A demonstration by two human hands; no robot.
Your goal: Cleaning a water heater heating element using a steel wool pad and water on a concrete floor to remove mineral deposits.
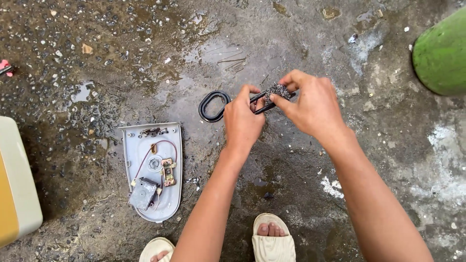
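1. Sandalled feet [272, 240] are standing nearest the camera on the wet concrete floor [388, 160], with your two forearms reaching out over them.
2. Your left hand [241, 123] is closing its grip on the black handle piece [216, 104], fingers wrapped tightly round the bar end; the oval loop is sticking out free beyond your knuckles.
3. Your right hand [313, 104] is pinching a wad of steel wool [277, 90] between thumb and fingertips, pressing it against the bar just beside your left thumb.
4. The handle piece is being held just above the floor, well up from the feet. Its long axis is running roughly left to right and tilting slightly, with the loop end pointing left and lower and the bar end pointing right and higher, under the wool.
5. To scrub well, I judge you are best keeping the left grip firm and close to the wool so the bar is not twisting, and working the wool along the bar's length rather than across it.
6. The grey cover plate with wiring [154, 170] is lying apart on the floor to the left; a beige casing [17, 184] is sitting at the left edge, a green object [441, 53] at the upper right.
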